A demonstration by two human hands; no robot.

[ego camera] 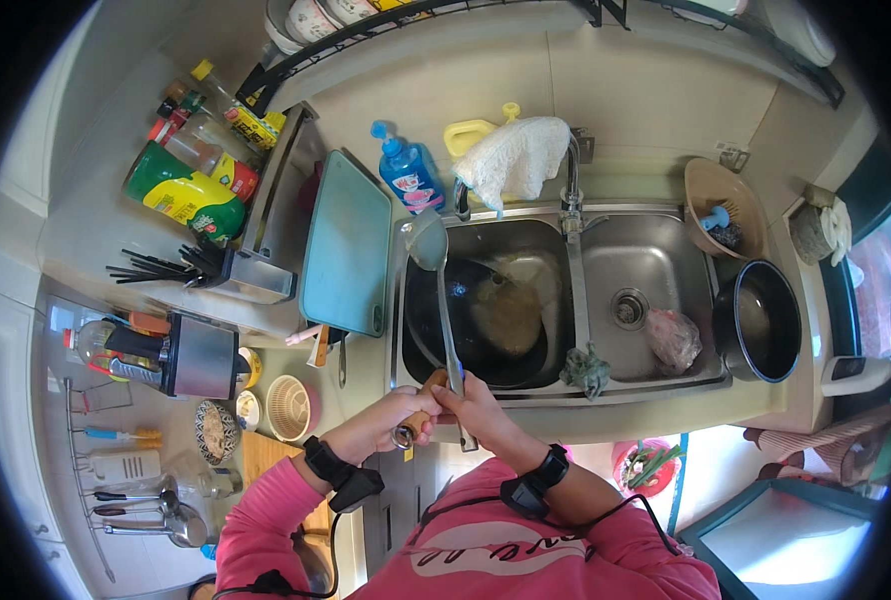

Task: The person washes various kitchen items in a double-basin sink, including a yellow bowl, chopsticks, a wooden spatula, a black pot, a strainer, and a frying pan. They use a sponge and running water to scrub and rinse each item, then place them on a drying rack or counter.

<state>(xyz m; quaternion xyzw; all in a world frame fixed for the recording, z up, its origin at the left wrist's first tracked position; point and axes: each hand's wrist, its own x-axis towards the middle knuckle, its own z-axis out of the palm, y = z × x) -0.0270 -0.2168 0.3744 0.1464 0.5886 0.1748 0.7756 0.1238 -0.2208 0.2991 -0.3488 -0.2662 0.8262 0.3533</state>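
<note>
My left hand (404, 420) is closed around the wooden handle of a wok (505, 307), at the near edge of the left sink basin. The dark wok lies tilted in that basin with some cloudy liquid in it. In my right hand (475, 409) is the long metal handle of a ladle (427, 240). The ladle's bowl is raised over the back left rim of the basin, near a blue dish soap bottle (412, 176). Both hands are close together, almost touching. A white cloth (517, 157) hangs over the faucet.
The right basin (610, 247) holds a tied plastic bag (672, 341). A green rag (586, 371) lies at the divider's front. A black pot (757, 321) and a tan bowl (723, 199) stand at the right. A teal cutting board (346, 247) leans at the left.
</note>
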